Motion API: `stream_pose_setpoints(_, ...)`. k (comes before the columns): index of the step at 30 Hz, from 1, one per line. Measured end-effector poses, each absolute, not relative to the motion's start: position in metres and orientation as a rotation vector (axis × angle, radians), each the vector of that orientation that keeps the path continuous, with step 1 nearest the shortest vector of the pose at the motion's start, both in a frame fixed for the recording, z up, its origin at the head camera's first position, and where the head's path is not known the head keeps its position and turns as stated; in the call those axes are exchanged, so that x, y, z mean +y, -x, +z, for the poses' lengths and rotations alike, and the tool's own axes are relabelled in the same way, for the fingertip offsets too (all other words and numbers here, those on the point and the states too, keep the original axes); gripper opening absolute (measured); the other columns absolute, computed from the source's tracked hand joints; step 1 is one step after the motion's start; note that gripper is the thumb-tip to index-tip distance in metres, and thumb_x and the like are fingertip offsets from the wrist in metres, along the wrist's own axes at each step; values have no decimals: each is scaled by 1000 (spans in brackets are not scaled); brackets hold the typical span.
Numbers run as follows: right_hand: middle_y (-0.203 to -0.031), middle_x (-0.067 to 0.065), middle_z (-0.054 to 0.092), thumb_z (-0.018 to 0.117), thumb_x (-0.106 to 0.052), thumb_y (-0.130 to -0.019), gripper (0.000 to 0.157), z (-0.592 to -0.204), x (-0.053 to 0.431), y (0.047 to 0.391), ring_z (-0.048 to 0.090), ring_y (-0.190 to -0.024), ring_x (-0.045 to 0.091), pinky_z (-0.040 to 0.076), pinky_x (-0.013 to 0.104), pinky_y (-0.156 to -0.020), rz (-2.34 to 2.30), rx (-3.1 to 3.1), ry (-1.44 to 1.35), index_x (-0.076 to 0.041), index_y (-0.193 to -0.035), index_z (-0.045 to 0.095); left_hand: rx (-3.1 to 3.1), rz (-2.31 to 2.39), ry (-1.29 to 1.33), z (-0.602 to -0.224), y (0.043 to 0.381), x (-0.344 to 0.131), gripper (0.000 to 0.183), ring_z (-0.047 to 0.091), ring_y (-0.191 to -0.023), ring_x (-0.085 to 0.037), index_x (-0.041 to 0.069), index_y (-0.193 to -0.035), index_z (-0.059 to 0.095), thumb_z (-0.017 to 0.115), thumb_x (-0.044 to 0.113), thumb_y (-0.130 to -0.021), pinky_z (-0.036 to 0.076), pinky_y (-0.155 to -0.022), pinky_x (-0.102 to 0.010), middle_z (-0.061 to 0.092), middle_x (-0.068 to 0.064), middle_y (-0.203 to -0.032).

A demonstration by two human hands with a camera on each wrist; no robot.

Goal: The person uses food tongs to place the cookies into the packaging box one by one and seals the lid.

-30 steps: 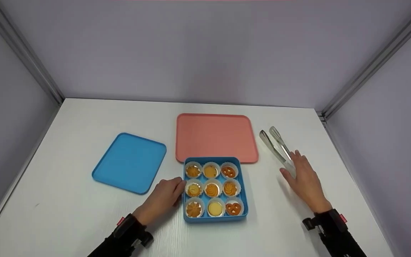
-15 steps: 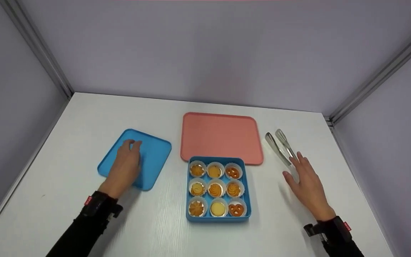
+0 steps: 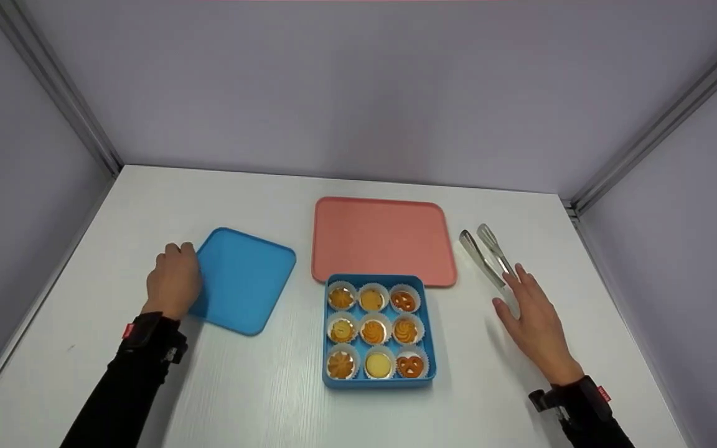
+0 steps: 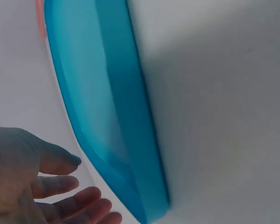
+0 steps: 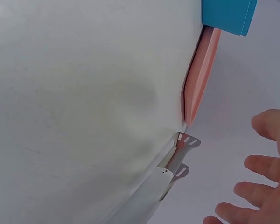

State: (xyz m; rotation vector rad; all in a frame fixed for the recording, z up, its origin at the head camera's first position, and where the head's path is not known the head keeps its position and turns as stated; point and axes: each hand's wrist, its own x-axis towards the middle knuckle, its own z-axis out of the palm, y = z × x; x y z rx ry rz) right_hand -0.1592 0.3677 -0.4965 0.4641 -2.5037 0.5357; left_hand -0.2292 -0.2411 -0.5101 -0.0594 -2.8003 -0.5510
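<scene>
My left hand is over the left edge of a flat blue tray. In the left wrist view its fingers are loosely bent and hold nothing, beside the tray's raised rim. My right hand hovers with spread fingers by the handle end of metal tongs, whose two arms lie apart and point away from me. The right wrist view shows the tongs beyond empty fingers. Between the hands stands a blue box with several small tarts in white paper cups.
A pink tray lies behind the blue box, its near edge right at the box's back wall. All of it sits on a white table, enclosed by grey panels at the back and sides.
My left hand has left the side of the blue box and moved left across the blue tray to its left edge. The right hand has stayed by the tongs. The trays and box stand as before.
</scene>
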Motion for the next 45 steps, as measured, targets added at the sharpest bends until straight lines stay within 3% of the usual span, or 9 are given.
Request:
stream_pose_setpoints(8,-142,28,42,73,-10,-84,58,-498,368,158,41,-128,44,37,51,-98,526,-2501,-474,5,-135,50,-2916,-566,36,-513,229,-249,13,55,-69,-50,-14,-85,52,44,-7,-92,44,-51,-59,49,-30,-77)
stream_pose_setpoints(14,-145,26,40,74,-8,-83,60,-500,369,157,42,-128,44,38,53,-94,534,-2502,-456,5,-136,49,-2996,-591,27,-507,228,-253,16,56,-63,-41,-10,-77,55,45,-8,-90,44,-51,-54,53,-26,-71)
stream_pose_setpoints(19,-144,27,40,73,-8,-84,60,-498,367,156,40,-129,43,38,55,-93,575,-2522,-445,1,-138,48,-3082,-700,-46,-497,226,-260,13,50,-60,-32,-8,-80,56,45,-8,-86,43,-50,-47,56,-23,-71)
stream_pose_setpoints(24,-144,28,39,72,-8,-86,58,-498,364,156,39,-130,43,39,57,-90,612,-2532,-444,-1,-139,49,-3067,-761,-97,-484,223,-269,3,51,-60,-33,-10,-86,50,48,-8,-84,42,-49,-45,54,-26,-73)
stream_pose_setpoints(30,-141,30,41,74,-4,-82,55,-501,365,156,44,-126,45,43,55,-84,570,-2473,-483,1,-133,54,-2938,-790,-83,-471,217,-273,7,52,-54,-34,-11,-87,46,49,-9,-81,39,-40,-41,53,-26,-68)
stream_pose_setpoints(34,-142,29,42,73,-6,-83,50,-500,364,155,44,-127,44,42,55,-87,592,-2488,-477,1,-130,58,-2835,-804,-60,-460,213,-269,18,58,-60,-47,-17,-100,47,48,-9,-84,43,-41,-50,56,-36,-80)
stream_pose_setpoints(37,-141,29,43,72,-8,-85,46,-498,364,154,44,-127,43,41,56,-89,597,-2516,-464,2,-128,59,-2771,-837,-58,-450,211,-264,33,60,-73,-56,-20,-116,45,48,-8,-86,46,-51,-62,57,-42,-95)
stream_pose_setpoints(40,-140,28,44,72,-11,-86,44,-497,364,154,44,-126,43,41,56,-90,589,-2540,-443,3,-126,60,-2688,-875,-49,-439,210,-259,40,60,-78,-56,-20,-124,43,49,-10,-86,48,-58,-65,56,-42,-101)
stream_pose_setpoints(45,-137,27,48,73,-10,-85,41,-494,363,153,46,-123,44,40,54,-91,573,-2524,-420,2,-123,62,-2494,-969,47,-426,210,-249,35,63,-77,-49,-17,-119,46,51,-13,-84,50,-59,-61,59,-38,-100)
